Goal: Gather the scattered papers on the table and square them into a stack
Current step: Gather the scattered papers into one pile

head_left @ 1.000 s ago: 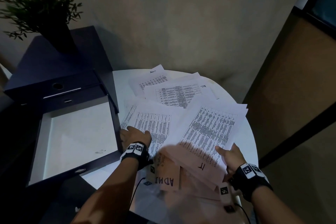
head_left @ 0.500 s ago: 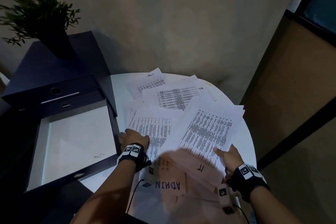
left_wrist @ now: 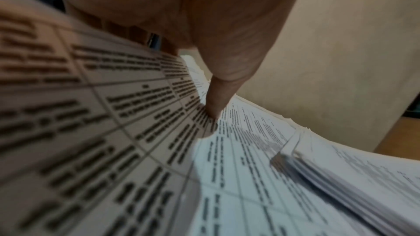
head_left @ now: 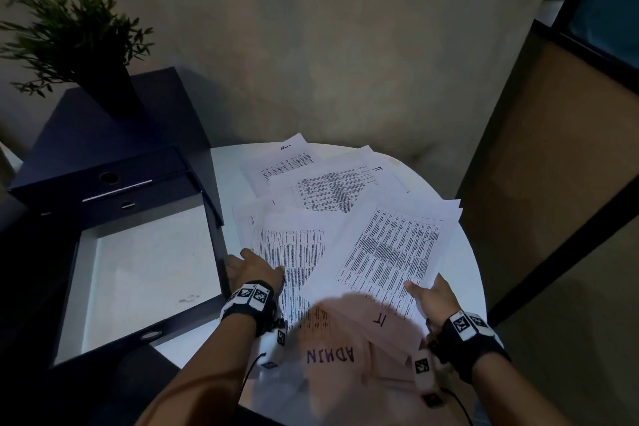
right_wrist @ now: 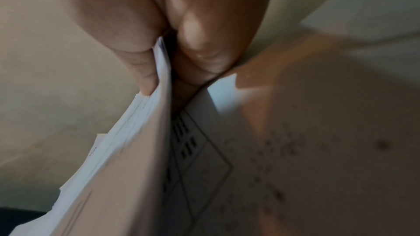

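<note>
Right hand point(head_left: 432, 299) pinches sheaf point(head_left: 390, 252); left hand point(head_left: 252, 270) flat on papers point(head_left: 294, 249). I'd slide those right, underneath.

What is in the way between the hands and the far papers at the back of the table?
Nothing visible, only more paper. The far papers lie on the table behind overlapping nearer sheets. The right hand pinches a bundle, the left hand presses a sheet. The open drawer sits off to the side.

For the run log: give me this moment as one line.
step: gathering | left hand: thumb on papers, grip unclear | right hand: pinches sheaf | papers: scattered, unsquared
</note>
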A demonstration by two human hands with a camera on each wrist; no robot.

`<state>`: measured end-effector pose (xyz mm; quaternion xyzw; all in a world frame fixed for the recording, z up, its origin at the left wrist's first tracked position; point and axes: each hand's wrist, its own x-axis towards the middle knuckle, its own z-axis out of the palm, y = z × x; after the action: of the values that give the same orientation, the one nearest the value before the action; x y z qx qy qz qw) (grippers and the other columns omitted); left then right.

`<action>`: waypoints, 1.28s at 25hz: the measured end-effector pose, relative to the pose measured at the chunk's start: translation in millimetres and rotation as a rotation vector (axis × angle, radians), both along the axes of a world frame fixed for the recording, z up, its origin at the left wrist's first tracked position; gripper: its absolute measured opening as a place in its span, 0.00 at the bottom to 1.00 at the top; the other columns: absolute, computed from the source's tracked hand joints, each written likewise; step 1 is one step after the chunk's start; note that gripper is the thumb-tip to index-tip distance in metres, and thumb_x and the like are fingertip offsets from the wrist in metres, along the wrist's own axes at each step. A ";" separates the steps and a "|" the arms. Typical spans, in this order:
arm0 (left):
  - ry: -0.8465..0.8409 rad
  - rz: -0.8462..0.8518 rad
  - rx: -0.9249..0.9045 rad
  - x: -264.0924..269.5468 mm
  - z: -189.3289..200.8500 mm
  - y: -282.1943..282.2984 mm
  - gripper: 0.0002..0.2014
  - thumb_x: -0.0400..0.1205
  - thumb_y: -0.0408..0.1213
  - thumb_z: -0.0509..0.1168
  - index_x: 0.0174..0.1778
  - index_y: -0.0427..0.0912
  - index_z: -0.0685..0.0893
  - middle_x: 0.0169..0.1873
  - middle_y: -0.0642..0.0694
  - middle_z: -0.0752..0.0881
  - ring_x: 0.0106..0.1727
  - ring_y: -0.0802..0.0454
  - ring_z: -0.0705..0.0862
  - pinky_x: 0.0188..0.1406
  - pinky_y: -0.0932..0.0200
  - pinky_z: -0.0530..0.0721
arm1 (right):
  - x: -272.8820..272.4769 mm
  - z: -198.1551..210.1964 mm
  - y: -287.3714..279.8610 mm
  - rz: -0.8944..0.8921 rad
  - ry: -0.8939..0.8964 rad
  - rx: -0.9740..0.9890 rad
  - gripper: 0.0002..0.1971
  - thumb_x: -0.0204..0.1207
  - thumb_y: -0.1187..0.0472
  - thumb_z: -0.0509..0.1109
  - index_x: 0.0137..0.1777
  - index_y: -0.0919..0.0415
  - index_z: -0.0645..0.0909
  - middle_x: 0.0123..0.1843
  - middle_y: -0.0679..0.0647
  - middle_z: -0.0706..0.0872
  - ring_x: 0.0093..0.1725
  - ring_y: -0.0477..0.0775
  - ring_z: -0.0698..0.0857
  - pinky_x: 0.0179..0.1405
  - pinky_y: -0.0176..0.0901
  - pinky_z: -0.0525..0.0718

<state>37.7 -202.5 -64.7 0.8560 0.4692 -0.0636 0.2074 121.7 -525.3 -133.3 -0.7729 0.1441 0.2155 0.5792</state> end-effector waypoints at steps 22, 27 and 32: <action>-0.718 -0.310 -0.480 58.1 104.0 -29.2 0.23 0.82 0.39 0.71 0.71 0.45 0.70 0.63 0.45 0.84 0.65 0.39 0.84 0.50 0.58 0.83 | -17.2 54.9 2.9 -0.048 0.143 0.445 0.08 0.80 0.64 0.65 0.47 0.66 0.85 0.39 0.65 0.90 0.43 0.57 0.89 0.31 0.32 0.85; -0.187 -0.582 -0.330 84.2 19.6 -49.6 0.31 0.82 0.42 0.67 0.78 0.37 0.64 0.60 0.30 0.84 0.52 0.34 0.86 0.49 0.48 0.83 | -10.4 32.4 -2.9 -0.106 0.140 0.445 0.46 0.63 0.26 0.74 0.78 0.49 0.75 0.83 0.58 0.67 0.81 0.68 0.70 0.80 0.66 0.64; -0.273 -0.610 -0.238 149.0 35.2 -7.9 0.10 0.84 0.44 0.65 0.49 0.39 0.84 0.53 0.37 0.89 0.51 0.42 0.85 0.50 0.56 0.79 | 1.2 17.4 2.4 -0.094 -0.022 0.047 0.20 0.69 0.57 0.83 0.51 0.64 0.76 0.17 0.37 0.78 0.16 0.34 0.76 0.26 0.35 0.68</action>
<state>186.6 -210.4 -29.5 0.9271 0.1494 -0.0618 0.3381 122.9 -522.9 -115.8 -0.7539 0.1686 0.1830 0.6080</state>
